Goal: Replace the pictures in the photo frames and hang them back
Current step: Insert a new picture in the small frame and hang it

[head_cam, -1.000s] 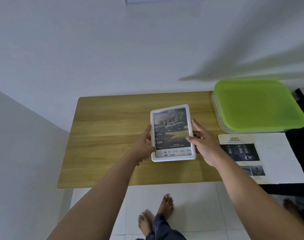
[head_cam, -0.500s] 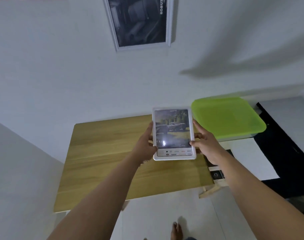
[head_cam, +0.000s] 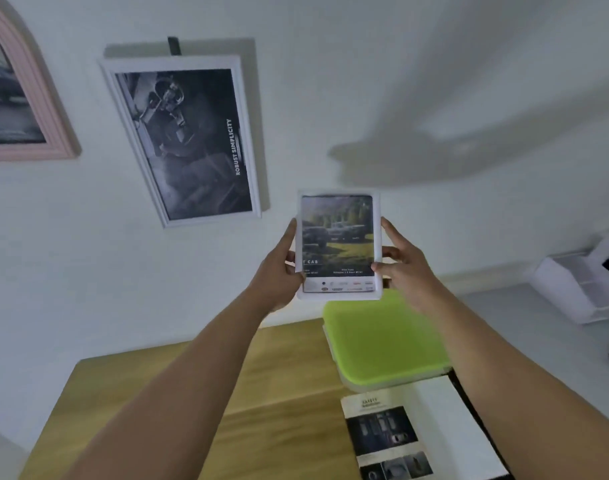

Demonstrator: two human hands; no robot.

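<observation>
From the head view, a small white photo frame with a picture of a truck on grass is held up in the air in front of the white wall. It stands upright, with its picture facing the camera. The left hand holds the frame's left edge. Its fingers lie along that edge, and the rest go behind the frame where they are hidden. The right hand holds the right edge, pinching it with the thumb in front and the fingers along the side. So the frame sits between the two hands, and both touch it. On the wall, up and to the left of it, hangs a big white photo frame with a dark grey picture, tilted in this view. Further left is a pink arched photo frame, cut off by the picture's edge. Below the hands is a light brown wooden surface. A box with a bright green lid sits on it, and a printed paper sheet lies just in front of the box. A white tray is far to the right.
</observation>
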